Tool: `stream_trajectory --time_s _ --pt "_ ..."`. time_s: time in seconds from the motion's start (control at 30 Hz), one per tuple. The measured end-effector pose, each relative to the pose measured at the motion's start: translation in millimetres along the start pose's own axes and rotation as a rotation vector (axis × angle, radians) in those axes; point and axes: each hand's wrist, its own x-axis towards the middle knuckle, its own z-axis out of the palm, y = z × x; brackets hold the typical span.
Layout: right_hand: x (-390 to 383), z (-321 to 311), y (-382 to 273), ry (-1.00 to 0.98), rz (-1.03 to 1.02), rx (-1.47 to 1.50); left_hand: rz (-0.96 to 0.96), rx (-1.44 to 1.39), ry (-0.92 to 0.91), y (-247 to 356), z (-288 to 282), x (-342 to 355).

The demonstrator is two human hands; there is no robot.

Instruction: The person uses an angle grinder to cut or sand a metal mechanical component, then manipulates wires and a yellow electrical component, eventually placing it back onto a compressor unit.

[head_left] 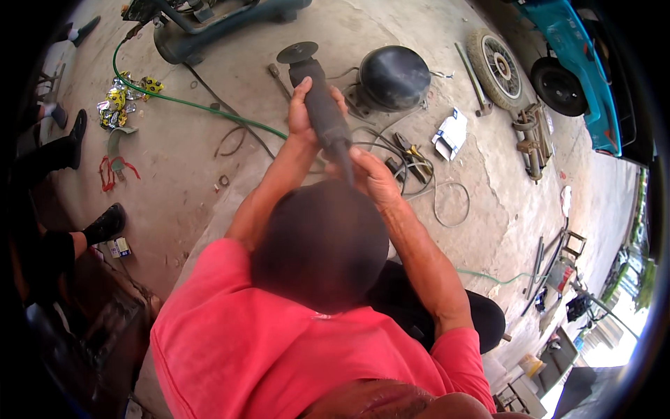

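Note:
My left hand (pixel 302 115) grips the body of a dark angle grinder (pixel 317 98), held upright in front of me with its disc (pixel 297 52) at the top. My right hand (pixel 366 167) is closed round its lower, tapered end, where the cord leaves; some fingers are hidden behind the tool. A large, dark, blurred round shape (pixel 317 248) lies between my forearms, too unclear to name. Beyond the grinder a black rounded machine (pixel 394 77) sits on the concrete, with pliers (pixel 412 157), looped cables and a white-and-blue carton (pixel 449 133) to its right.
Other people's legs and feet (pixel 101 227) are along the left, beside foil packets (pixel 118 101). A compressor (pixel 181 38) with a green hose (pixel 209 108) stands at the back. A spoked wheel (pixel 499 66), metal parts (pixel 530 140) and a teal vehicle (pixel 600 84) are at the right.

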Motion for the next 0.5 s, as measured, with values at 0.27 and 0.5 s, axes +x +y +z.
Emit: stream_trajectory --time_s 0.27,0.5 --pt "4 12 0 0.038 -0.004 -0.062 0.042 0.078 -0.052 6 2 -6" --pt "6 9 12 -0.019 0.034 -0.086 -0.001 -0.097 -0.172 1 3 -10"
